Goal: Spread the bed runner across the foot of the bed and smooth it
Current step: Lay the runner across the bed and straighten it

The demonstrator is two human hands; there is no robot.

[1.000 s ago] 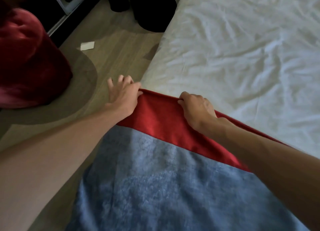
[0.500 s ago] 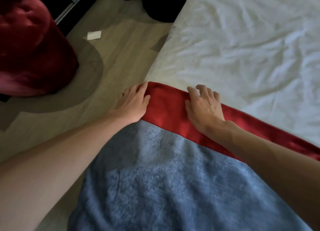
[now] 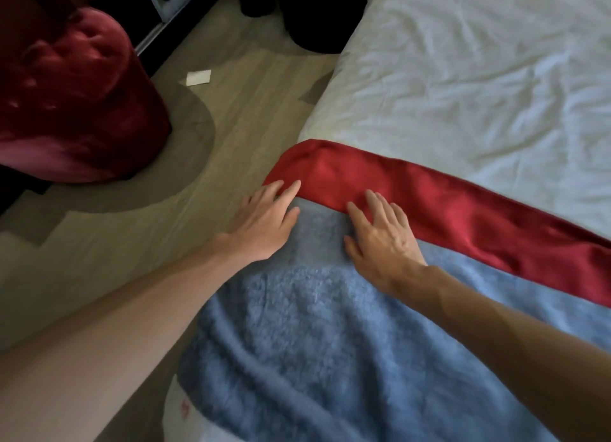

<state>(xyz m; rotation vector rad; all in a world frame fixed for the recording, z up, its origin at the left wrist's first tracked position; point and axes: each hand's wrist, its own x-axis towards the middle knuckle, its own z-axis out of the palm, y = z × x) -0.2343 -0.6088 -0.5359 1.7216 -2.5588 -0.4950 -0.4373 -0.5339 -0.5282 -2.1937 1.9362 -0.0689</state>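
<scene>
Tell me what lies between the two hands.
Head view: only the bed runner, its blue fleecy part, lies between the left hand and right hand; the red band runs just beyond.

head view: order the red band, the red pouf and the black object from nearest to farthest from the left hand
1. red band: touching the left hand
2. red pouf: floor, far left
3. black object: top, beside the bed
</scene>
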